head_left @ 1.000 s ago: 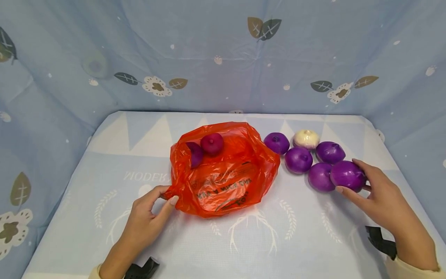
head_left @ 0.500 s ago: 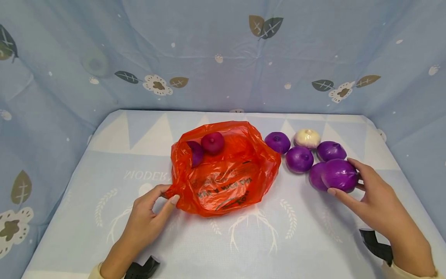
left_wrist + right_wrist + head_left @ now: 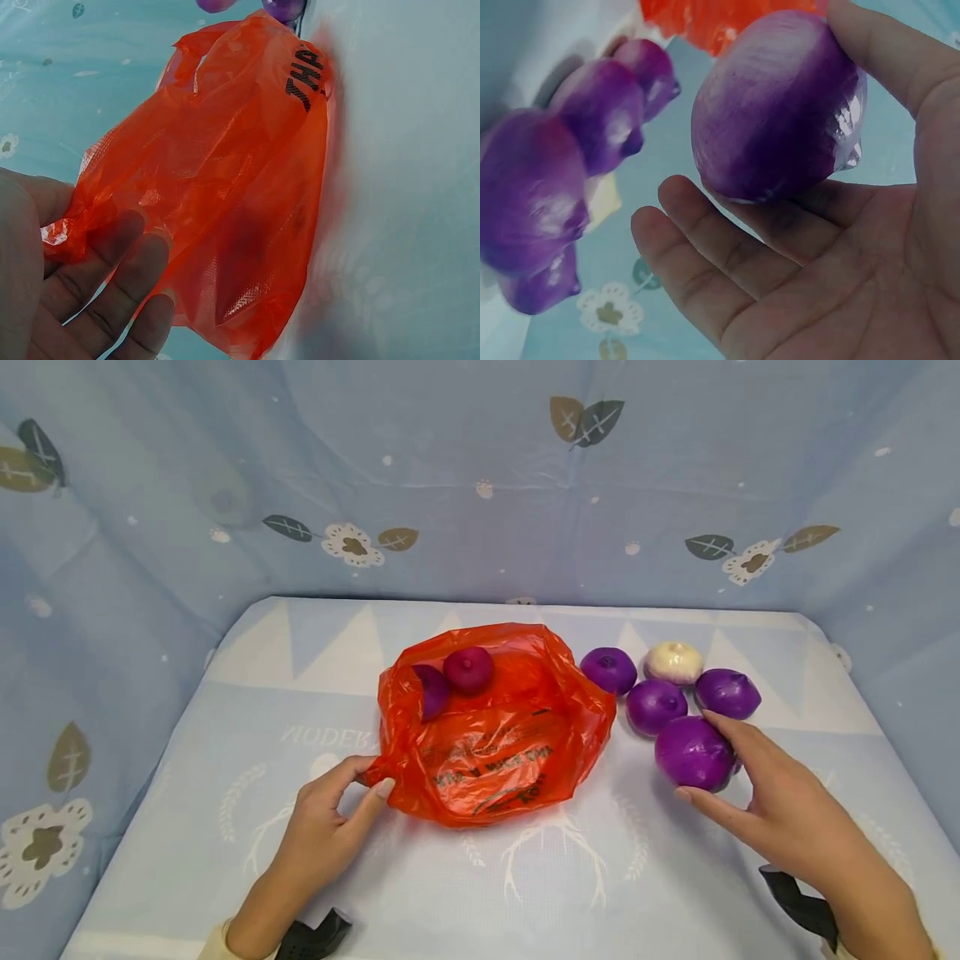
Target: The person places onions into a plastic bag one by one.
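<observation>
My left hand point(image 3: 326, 827) pinches the gathered left edge of a red plastic bag point(image 3: 487, 785), whose mouth gapes toward me; the bag has black print. Inside it, at the back left, lie two purple onions, one round point(image 3: 468, 670) and one point(image 3: 431, 692) partly behind the plastic. To the right of the bag, my right hand point(image 3: 787, 810) grips a purple onion point(image 3: 693, 753) between thumb and fingers. In the right wrist view this held onion point(image 3: 772, 112) is raised off the surface. It almost wholly covers another onion behind it in the head view.
Right of the bag sit more onions: a purple one point(image 3: 609, 671) against its rim, another point(image 3: 656, 707), one at the right point(image 3: 727, 693), and a pale one point(image 3: 673, 662) behind. A patterned blue cloth point(image 3: 480, 485) hangs around the table point(image 3: 585, 910).
My right hand has moved left with the held onion, which now hides the onion beside it. My left hand keeps hold of the bag; the view has shifted slightly.
</observation>
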A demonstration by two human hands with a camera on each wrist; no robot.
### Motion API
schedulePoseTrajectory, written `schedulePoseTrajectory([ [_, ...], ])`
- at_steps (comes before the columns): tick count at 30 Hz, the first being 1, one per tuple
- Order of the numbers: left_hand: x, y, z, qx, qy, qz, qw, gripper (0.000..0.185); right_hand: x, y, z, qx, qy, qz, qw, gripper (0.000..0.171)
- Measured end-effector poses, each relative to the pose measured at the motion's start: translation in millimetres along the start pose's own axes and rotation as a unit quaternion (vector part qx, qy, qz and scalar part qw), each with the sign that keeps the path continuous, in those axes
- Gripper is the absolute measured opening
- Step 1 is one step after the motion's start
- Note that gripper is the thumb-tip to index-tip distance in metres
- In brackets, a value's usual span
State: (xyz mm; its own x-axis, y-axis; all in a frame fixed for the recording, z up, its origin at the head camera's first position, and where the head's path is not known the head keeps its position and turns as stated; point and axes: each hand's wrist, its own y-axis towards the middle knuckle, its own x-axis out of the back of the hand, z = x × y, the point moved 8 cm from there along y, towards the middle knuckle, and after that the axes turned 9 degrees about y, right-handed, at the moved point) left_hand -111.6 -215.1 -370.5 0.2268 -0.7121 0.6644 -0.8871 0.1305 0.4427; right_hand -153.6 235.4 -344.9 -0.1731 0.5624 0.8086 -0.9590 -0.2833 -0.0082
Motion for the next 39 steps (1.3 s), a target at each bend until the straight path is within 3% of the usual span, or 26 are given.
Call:
schedulePoseTrajectory([
  [7,-1.4,0.2,3.3,0.024,0.000,0.025,0.9994,0.029,-1.4,7.8,29.3,0.032,-0.013,0.004,0.999,0.105],
  [12,-1.4,0.7,1.4,0.010,-0.007,0.013,0.9998,0.034,-1.5,12.9,61.5,0.109,-0.008,-0.012,0.994,0.101],
  [17,-0.8,1.1,-0.4,0.005,-0.010,0.002,0.9999,0.037,-7.8,22.2,91.7,0.160,-0.016,0.009,0.987,0.097],
  [26,-2.1,1.3,2.3,0.022,-0.010,0.022,0.9995,0.031,-23.0,31.0,143.0,0.275,-0.026,0.040,0.960,0.099],
  [33,0.7,1.2,-1.8,0.006,-0.007,0.001,1.0000,0.037,-43.9,35.8,167.9,0.319,-0.019,0.067,0.945,0.100],
  [39,-0.3,0.8,0.3,0.012,-0.010,0.011,0.9998,0.036,-68.5,46.7,187.5,0.338,-0.024,0.082,0.937,0.091],
])
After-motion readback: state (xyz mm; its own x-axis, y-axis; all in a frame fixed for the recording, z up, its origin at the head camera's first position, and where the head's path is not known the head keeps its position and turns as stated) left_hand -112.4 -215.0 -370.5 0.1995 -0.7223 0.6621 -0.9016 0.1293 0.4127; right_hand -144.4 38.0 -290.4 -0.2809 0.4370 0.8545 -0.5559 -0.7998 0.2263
